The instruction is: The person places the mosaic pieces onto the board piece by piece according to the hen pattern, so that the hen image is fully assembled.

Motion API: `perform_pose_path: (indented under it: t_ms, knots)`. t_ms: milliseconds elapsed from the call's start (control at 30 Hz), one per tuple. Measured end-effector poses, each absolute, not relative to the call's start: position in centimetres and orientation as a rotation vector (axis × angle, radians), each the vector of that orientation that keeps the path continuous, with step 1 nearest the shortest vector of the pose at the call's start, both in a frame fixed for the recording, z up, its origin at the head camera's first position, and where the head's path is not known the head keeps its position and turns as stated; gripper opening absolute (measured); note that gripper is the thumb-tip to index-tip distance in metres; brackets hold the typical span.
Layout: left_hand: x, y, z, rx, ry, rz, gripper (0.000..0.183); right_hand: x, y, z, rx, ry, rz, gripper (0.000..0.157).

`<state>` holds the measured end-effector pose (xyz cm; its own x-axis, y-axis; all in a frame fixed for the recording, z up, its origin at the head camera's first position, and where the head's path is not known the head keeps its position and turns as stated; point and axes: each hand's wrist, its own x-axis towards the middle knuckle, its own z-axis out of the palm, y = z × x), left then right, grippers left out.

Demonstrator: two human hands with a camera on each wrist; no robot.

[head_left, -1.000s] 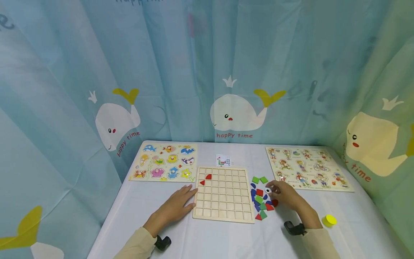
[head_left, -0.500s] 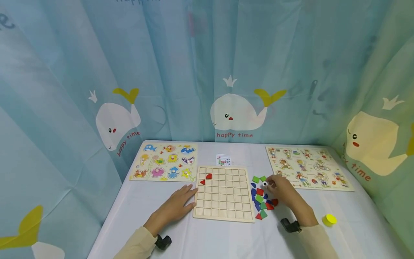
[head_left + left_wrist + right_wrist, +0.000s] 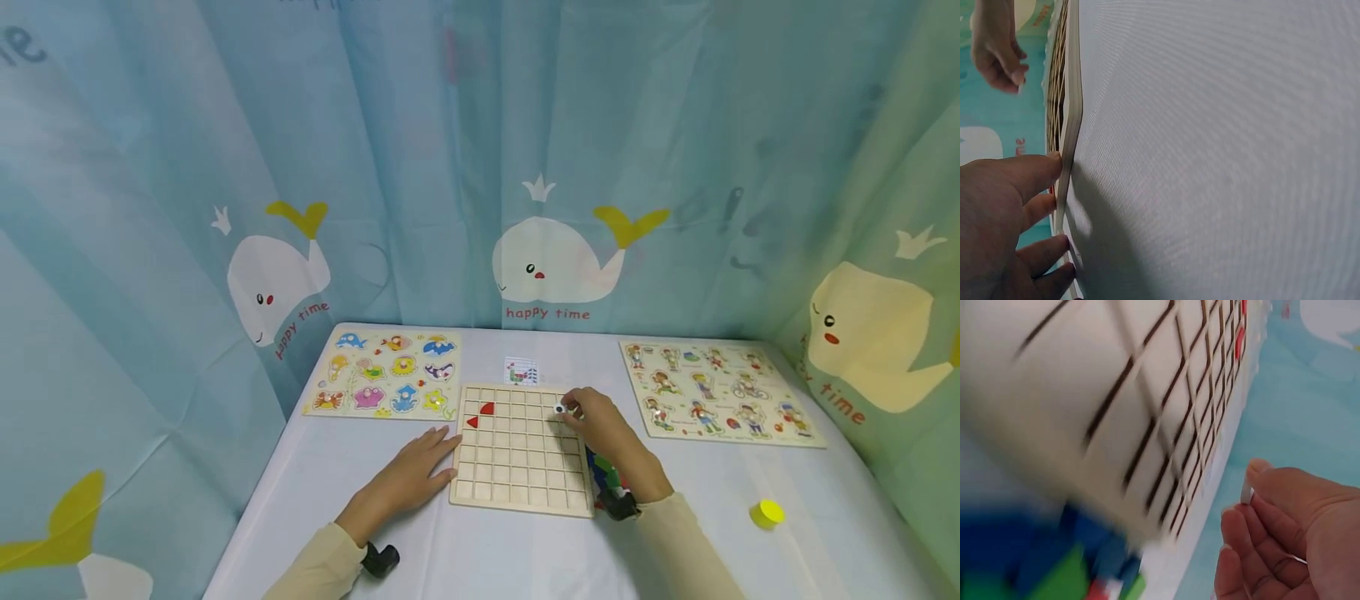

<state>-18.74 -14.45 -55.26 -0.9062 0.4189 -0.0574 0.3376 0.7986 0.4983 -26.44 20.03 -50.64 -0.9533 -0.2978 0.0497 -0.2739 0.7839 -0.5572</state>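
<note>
Between thumb and fingers, my right hand (image 3: pixel 600 422) pinches a small white tile with a black dot (image 3: pixel 559 408), held over the top right part of a wooden grid board (image 3: pixel 517 479). Seen edge-on in the right wrist view, that white tile (image 3: pixel 1246 491) stands at the thumb tip. My left hand (image 3: pixel 408 473) rests with its fingertips on the board's left edge, fingers extended; the left wrist view has the hand (image 3: pixel 1004 219) at the board's side. A red quarter-circle piece (image 3: pixel 487 408) and a red triangle piece (image 3: pixel 472 422) lie in cells at the upper left.
Loose coloured pieces (image 3: pixel 1041 550) lie right of the board, partly hidden by my right forearm. A small picture card (image 3: pixel 521 372) lies behind the board. A sea-animal puzzle (image 3: pixel 382 375) is at left, a figure puzzle (image 3: pixel 720 392) at right, a yellow cylinder (image 3: pixel 767 514) near the right sleeve.
My right hand has moved left from the loose pieces to above the board, carrying the white dotted tile. The left hand has stayed at the board's edge.
</note>
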Motion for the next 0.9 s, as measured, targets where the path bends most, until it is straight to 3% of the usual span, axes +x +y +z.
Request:
perform_pose_path:
  t_ms: [233, 467, 900]
  knots:
    - [-18.7, -14.5, -55.3, 0.590, 2.821, 0.751, 0.058, -26.8, 14.3, -51.5, -0.521, 2.943, -0.884, 0.013]
    - [-18.9, -14.5, -55.4, 0.617, 2.828, 0.741, 0.058, -26.4, 10.1, -52.6, -0.529, 2.943, -0.879, 0.018]
    - [-19.0, -14.6, -55.7, 0.624, 2.833, 0.716, 0.058, -26.3, 7.5, -52.4, -0.504, 2.962, -0.747, 0.020]
